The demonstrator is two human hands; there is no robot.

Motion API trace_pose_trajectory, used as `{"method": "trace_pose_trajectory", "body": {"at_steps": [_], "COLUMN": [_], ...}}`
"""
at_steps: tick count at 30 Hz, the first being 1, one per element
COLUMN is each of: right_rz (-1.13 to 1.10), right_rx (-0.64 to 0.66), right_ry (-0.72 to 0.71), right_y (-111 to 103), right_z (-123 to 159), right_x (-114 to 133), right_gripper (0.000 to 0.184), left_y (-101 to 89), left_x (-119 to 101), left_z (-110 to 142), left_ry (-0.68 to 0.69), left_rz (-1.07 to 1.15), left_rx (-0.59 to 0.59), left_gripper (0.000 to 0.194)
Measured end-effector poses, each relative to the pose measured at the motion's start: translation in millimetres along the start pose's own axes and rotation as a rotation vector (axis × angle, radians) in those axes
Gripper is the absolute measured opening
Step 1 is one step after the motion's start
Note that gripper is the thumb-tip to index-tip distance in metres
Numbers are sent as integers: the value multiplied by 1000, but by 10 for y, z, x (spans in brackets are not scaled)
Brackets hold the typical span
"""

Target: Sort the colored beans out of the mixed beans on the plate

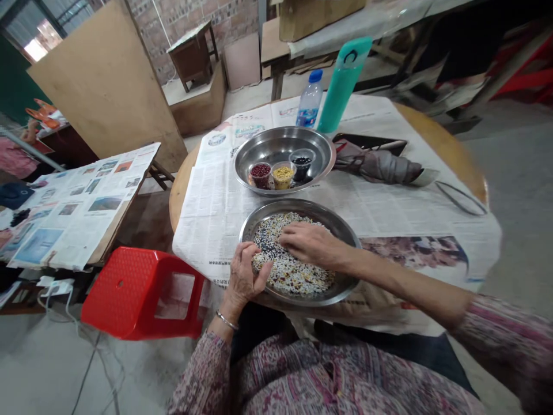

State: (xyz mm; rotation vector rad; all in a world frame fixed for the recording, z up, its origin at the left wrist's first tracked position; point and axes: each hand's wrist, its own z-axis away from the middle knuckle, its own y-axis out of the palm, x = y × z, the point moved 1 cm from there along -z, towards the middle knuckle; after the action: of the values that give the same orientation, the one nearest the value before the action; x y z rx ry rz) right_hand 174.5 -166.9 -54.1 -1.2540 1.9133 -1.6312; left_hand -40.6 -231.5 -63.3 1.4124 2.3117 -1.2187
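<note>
A steel pan [341,227] near the table's front edge holds a heap of mixed beans [298,274], white, black and coloured. My right hand [313,243] lies on the heap, fingers curled down into the beans. My left hand [245,275] rests on the pan's left rim, fingers curled in over the beans; whether it holds any is hidden. Behind it a second steel pan [259,151] carries three small cups: red beans [260,173], yellow beans [283,174] and black beans [301,164].
Newspaper [216,202] covers the round wooden table [453,150]. A water bottle [310,101] and a teal flask [343,83] stand at the back, with a folded grey umbrella [380,166] at right. A red plastic stool [142,291] and a paper-covered table [73,207] are at left.
</note>
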Motion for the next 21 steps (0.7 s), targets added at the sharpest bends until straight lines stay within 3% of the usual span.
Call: {"method": "trace_pose_trajectory", "body": {"at_steps": [3, 7, 9, 11, 15, 18, 21], "right_rz": [21, 37, 15, -9, -71, -137, -169], "right_rx": [-159, -272, -329, -385, -536, -630, -651], "right_ry": [146, 275, 321, 367, 465, 501, 503], "right_y": [-102, -121, -84, -30, 51, 58, 49], "right_z": [281, 590, 671, 695, 662, 653, 670], "right_x": [-140, -66, 19, 92, 179, 211, 226], "right_gripper": [21, 17, 16, 17, 15, 15, 15], "left_y": [14, -10, -38, -58, -15, 137, 353], "left_x": [3, -43, -104, -183, -352, -448, -478], "left_z": [9, -38, -110, -198, -321, -342, -386], "left_ry": [8, 17, -8, -48, -102, -60, 59], "left_rz": [-14, -79, -165, -307, -517, -417, -272], "left_rx": [-6, -4, 119, 346, 736, 851, 874], "left_gripper": [18, 15, 13, 12, 31, 33, 20]}}
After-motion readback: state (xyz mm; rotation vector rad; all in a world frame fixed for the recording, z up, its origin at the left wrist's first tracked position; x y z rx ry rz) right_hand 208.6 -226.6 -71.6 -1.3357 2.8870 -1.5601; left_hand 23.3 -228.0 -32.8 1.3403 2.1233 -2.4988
